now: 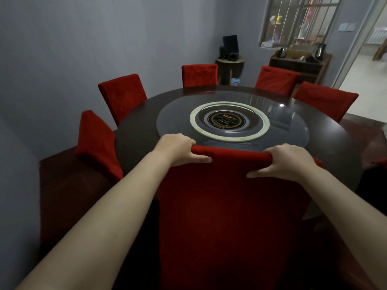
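A chair with a red fabric cover (230,206) stands right in front of me, its back facing me, pushed up against a round dark wooden table (136,130). My left hand (178,149) grips the left end of the chair's top edge, thumb on the near side and fingers over the top. My right hand (287,162) grips the right end of the same edge in the same way. A glass turntable (178,116) with a pale ring and a black disc at its centre lies on the table.
Several more red-covered chairs (123,95) ring the table on the left, far side and right. A grey wall runs close on the left. A wooden sideboard (301,63) with kettles stands under a barred window, and a small stand (230,65) holds a dark monitor. A doorway opens at far right.
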`<act>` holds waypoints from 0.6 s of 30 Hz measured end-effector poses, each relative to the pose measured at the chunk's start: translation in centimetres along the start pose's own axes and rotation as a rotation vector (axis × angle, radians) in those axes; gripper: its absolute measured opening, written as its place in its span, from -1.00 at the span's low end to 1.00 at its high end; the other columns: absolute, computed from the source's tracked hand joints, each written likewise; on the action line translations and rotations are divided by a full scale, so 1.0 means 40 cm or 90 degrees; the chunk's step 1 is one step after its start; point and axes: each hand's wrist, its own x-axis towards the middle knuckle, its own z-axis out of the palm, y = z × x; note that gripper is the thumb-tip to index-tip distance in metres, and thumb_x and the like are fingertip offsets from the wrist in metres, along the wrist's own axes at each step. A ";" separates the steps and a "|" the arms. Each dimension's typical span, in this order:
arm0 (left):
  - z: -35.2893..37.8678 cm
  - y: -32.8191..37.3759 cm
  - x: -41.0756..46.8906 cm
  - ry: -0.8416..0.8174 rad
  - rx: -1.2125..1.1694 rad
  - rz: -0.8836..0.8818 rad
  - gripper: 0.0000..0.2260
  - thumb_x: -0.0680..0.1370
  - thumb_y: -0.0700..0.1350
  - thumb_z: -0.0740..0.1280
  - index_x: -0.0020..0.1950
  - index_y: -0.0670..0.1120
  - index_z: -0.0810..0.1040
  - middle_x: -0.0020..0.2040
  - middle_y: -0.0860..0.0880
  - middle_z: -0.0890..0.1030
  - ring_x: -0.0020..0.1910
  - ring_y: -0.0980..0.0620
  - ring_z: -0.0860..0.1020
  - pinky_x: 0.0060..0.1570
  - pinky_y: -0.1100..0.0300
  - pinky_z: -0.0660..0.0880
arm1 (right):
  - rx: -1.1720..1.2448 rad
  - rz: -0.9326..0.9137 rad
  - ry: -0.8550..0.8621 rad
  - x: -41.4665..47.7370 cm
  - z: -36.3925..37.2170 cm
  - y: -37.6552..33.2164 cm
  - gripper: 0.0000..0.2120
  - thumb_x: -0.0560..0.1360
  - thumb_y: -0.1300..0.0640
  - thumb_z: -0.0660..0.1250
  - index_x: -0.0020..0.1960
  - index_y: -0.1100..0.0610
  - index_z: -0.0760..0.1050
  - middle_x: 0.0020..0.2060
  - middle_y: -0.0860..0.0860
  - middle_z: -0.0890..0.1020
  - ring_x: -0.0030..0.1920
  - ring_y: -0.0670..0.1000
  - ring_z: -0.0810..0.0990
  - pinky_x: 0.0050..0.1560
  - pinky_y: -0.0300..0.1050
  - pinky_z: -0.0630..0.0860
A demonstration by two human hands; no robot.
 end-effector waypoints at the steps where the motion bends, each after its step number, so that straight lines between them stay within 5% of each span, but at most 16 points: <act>1: -0.005 -0.003 -0.015 -0.004 0.001 0.001 -0.18 0.08 0.68 -0.20 -0.32 0.03 0.44 -0.40 0.13 0.45 -0.36 0.06 0.41 -0.45 0.19 0.16 | -0.006 0.001 0.002 -0.011 -0.001 -0.012 -0.21 -0.11 -0.76 0.07 -0.32 -0.12 0.51 -0.42 -0.18 0.54 -0.35 -0.16 0.49 -0.31 -0.14 0.42; 6: -0.016 -0.021 -0.114 0.004 -0.011 -0.008 -0.18 0.12 0.68 -0.14 -0.18 0.07 0.52 -0.27 0.11 0.57 -0.19 0.04 0.57 -0.28 0.14 0.37 | -0.059 -0.007 0.040 -0.086 0.014 -0.077 -0.19 -0.09 -0.77 0.00 -0.35 -0.07 0.45 -0.44 -0.18 0.48 -0.38 -0.13 0.44 -0.34 -0.14 0.34; 10: -0.030 -0.009 -0.203 -0.024 -0.052 0.035 -0.39 0.18 0.63 0.10 -0.25 0.10 0.35 -0.26 0.17 0.49 -0.16 0.07 0.54 -0.27 0.14 0.29 | -0.098 -0.023 0.105 -0.151 0.032 -0.100 -0.18 -0.04 -0.76 -0.06 -0.37 -0.03 0.38 -0.45 -0.18 0.46 -0.41 -0.05 0.46 -0.36 -0.16 0.29; 18: -0.035 0.051 -0.323 -0.062 -0.009 0.064 -0.37 0.12 0.60 0.19 -0.19 0.09 0.34 -0.25 0.17 0.49 -0.18 0.12 0.54 -0.30 0.16 0.29 | -0.066 -0.116 0.227 -0.271 0.068 -0.092 -0.23 0.11 -0.64 0.17 -0.45 0.12 0.34 -0.54 -0.03 0.47 -0.54 0.08 0.48 -0.47 -0.16 0.32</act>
